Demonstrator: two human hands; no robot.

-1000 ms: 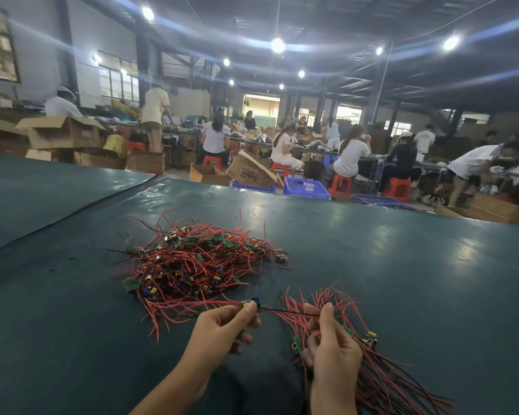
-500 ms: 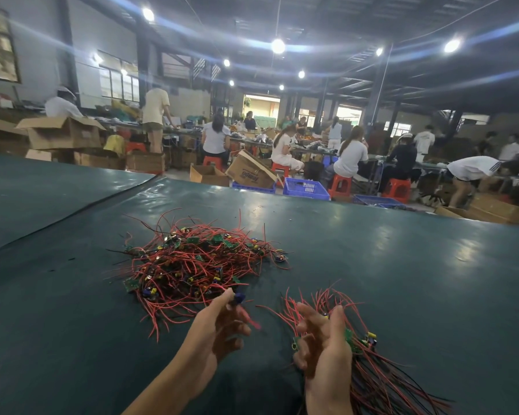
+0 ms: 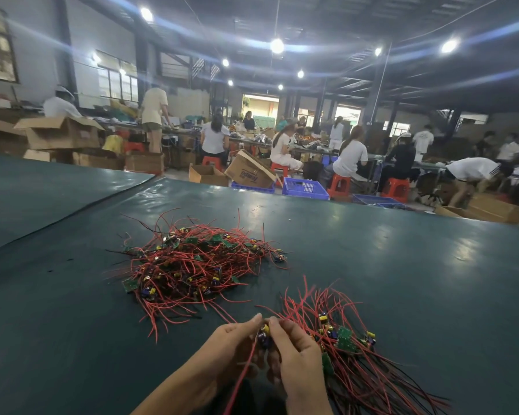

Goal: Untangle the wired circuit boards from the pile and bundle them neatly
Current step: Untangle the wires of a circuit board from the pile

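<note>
held board (image 3: 264, 337): a small circuit board with a dark blue capacitor and a yellow part. one red wire (image 3: 242, 375) trails from it down between the wrists.
left grip (image 3: 228, 351): closed on the held board, thumb and fingertips pinching its left side.
right grip (image 3: 295, 354): closed on the same board from the right, its fingertips (image 3: 277, 323) meeting the left grip's just above the capacitor.
where it sits: between the two grips, over the near part of the bench (image 3: 402, 265).
pile (image 3: 192, 265): tangled red and black wires with green boards and blue and yellow parts. it lies ahead and left of the grips, apart from them.
bundle (image 3: 357, 372): wires lying roughly parallel on the bench, boards gathered near the right grip and partly hidden behind it. whether they touch cannot be told.
count: one board held, one pile, one bundle, two grips. the boards within each heap are too tangled to count.
bench surface: a dark green sheet, glossy with lamp reflections.
beyond: a blue crate (image 3: 304, 187), a tipped cardboard box (image 3: 249, 172), a red stool (image 3: 339, 185) and people (image 3: 351, 157) seated at far benches.
</note>
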